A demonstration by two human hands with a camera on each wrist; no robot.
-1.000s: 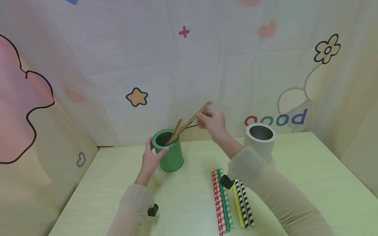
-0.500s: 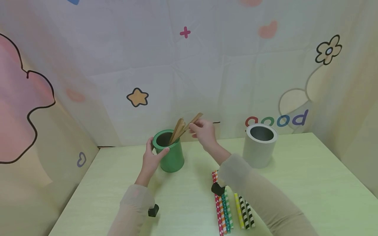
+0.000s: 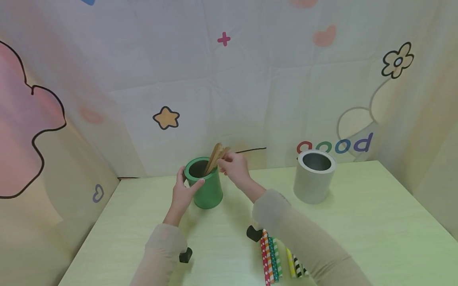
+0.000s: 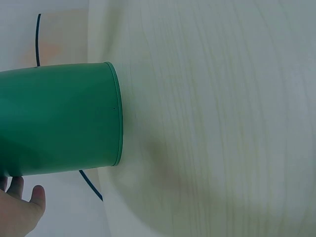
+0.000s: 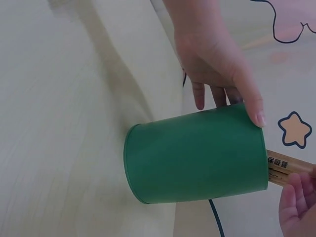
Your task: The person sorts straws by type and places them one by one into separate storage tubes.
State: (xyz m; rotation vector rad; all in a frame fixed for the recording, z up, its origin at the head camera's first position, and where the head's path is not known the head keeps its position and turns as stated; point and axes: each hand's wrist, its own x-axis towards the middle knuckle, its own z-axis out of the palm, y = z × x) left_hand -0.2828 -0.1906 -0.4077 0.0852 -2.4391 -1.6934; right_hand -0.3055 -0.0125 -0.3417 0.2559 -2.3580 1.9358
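Observation:
A green canister (image 3: 208,193) stands on the table left of centre. My left hand (image 3: 182,194) grips it near the rim, thumb at the front and fingers round the left side, as the right wrist view also shows. Several tan bamboo straws (image 3: 213,159) lean out of the canister's mouth toward the right. My right hand (image 3: 236,167) pinches one bamboo straw (image 3: 224,152) by its upper part, just above the right of the rim. In the right wrist view the printed straw (image 5: 284,161) enters the canister beside my right fingers. The lower ends of the straws are hidden inside.
A white canister (image 3: 312,186) stands at the back right. Patterned paper straws (image 3: 270,260) lie side by side near the front, partly covered by my right sleeve (image 3: 297,230). A printed cloth (image 3: 243,99) hangs behind the table (image 3: 386,222).
My right hand has moved left and down, lowering the pinched bamboo straw into the green canister. My left hand and the canister have stayed in place.

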